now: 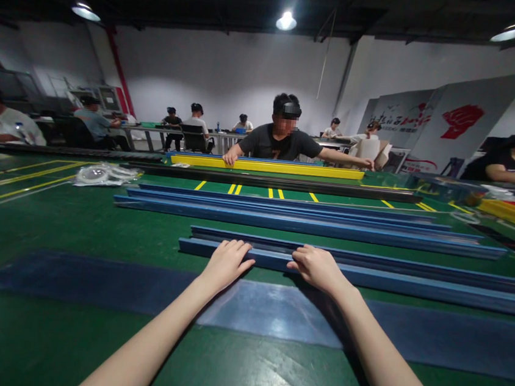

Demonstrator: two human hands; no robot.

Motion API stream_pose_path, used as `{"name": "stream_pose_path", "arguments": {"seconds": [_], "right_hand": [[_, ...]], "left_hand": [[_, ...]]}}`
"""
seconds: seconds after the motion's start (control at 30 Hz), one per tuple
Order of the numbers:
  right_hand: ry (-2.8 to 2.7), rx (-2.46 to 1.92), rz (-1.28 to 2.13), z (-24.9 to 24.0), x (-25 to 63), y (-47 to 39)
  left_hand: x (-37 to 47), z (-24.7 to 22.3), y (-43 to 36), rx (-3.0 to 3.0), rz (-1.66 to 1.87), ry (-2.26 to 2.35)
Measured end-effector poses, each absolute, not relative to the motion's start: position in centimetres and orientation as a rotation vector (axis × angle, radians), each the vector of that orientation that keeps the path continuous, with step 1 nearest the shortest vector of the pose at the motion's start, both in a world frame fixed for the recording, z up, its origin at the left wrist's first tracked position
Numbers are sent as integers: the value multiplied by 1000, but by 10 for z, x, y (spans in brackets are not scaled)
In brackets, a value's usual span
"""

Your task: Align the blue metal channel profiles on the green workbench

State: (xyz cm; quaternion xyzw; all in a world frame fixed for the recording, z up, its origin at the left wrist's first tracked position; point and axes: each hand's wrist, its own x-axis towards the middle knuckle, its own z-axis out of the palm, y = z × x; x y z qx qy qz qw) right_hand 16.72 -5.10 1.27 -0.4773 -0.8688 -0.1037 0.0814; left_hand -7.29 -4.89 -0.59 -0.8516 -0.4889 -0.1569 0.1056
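Note:
A long blue channel-shaped profile (413, 284) lies across the green table in front of me and runs out of view at the right. My left hand (228, 262) grips its near wall close to the left end, fingers over the top edge and thumb on the near side. Further right, my right hand (317, 268) has its fingers curled over that same wall. Nearer to me, under my forearms, a flat, glossy dark-blue strip (272, 311) lies on the table. The undersides of my fingers are hidden.
Beyond lie several more blue profiles (309, 222), then a black one (286, 184). A co-worker (281, 140) opposite has one hand on a yellow profile (269, 167). Clear-wrapped rolls (103, 175) sit left on the green table (74, 223); a yellow bin (511, 211) stands right.

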Motion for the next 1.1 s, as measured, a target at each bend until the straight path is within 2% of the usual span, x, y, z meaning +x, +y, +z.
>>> {"name": "stream_pose_path", "arguments": {"seconds": [0.57,1.1], "right_hand": [[-2518,-1454,-429,-4,172,-57],[-2496,-1447,-483,-6,170,-58]], "left_hand": [[-84,-6,-43,-2465,-420,-1431],[-84,-15,-41,-2451,-517,-1382]]}}
